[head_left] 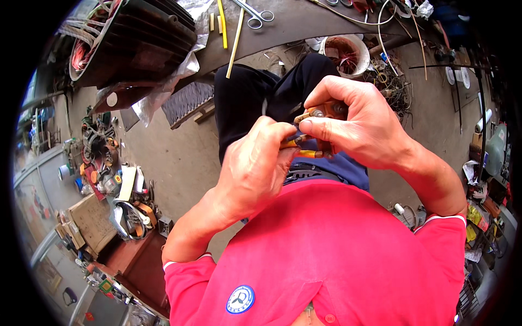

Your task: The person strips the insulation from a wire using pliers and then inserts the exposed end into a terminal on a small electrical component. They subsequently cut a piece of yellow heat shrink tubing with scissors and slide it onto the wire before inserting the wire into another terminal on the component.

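Note:
Above my lap, my right hand is closed around an orange-brown block with round metal studs, which looks like a motor terminal board. Its thumb and index finger press at the block's near-left side. My left hand is beside it, the fingers pinched on a yellow-sleeved lead that runs toward the block. Just below, another yellow-sleeved lead sticks out to the right. My fingers hide the lead's end and much of the block.
A ribbed motor housing with bundled wires stands at upper left on the dark bench. Scissors and yellow sleeving lie on the bench. Beyond my knees are a white bucket of copper wire and scrap wire.

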{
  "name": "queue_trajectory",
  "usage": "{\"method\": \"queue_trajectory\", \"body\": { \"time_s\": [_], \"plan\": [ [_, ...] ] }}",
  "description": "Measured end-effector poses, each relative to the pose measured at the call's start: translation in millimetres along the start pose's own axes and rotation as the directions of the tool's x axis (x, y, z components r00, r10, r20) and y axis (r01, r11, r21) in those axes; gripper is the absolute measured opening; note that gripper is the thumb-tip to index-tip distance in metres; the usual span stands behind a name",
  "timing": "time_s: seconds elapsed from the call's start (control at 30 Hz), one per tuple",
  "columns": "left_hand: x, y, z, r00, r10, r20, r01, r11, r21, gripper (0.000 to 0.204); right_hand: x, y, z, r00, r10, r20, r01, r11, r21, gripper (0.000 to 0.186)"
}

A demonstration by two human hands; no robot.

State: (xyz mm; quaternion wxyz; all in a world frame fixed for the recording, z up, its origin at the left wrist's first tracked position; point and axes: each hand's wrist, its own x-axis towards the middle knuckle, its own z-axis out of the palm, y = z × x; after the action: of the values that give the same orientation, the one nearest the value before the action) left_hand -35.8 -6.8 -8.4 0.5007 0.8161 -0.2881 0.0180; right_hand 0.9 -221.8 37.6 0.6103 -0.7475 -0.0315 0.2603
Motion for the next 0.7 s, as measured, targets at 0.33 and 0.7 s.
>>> {"method": "queue_trajectory", "body": {
  "time_s": [0.33,0.7],
  "plan": [
    [-7,-6,-1,0.966,0.257,-0.011,-0.227,0.87,0.438,0.037,1,-6,6,0.981,-0.175,-0.085,0.141,0.94,-0.31,0.023],
    [-7,0,5,0.998,0.045,-0.047,-0.038,0.99,0.139,0.022,2,-4,4,0.992,-0.129,0.001,0.123,0.945,-0.304,0.029]
  ]
}}
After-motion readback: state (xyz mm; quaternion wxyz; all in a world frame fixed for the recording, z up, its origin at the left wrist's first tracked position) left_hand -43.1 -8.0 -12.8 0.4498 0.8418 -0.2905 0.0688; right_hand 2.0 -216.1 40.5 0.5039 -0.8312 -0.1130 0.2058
